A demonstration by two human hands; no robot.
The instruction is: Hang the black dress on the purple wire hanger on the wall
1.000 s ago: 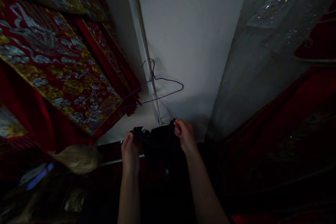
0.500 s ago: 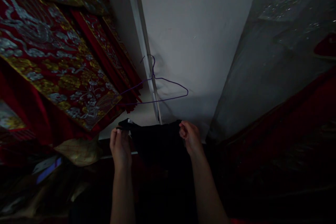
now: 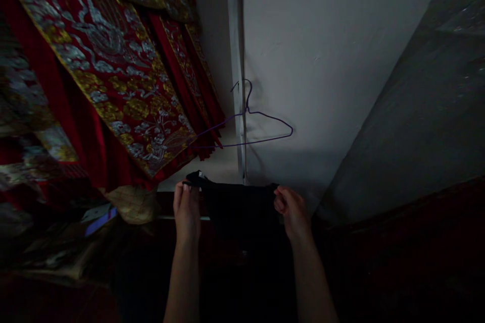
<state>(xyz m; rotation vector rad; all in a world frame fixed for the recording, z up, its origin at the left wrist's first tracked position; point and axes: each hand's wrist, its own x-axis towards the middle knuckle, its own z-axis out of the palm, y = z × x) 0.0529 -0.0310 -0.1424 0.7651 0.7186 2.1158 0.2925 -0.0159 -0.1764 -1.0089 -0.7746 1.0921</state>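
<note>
Hanger (image 3: 247,109) overlaps embroidered drape (image 3: 132,83) — black cloth (image 3: 240,207) stretched below.

Hanger (image 3: 247,110): spans the space above the cloth (image 3: 242,207), a narrow gap between.
Red drape (image 3: 132,96): blocks the left, overlapping the hanger's left end in view.
Wall (image 3: 314,50): closes the back.
Right of hanger: open room towards the grey sheet (image 3: 409,101).
</note>
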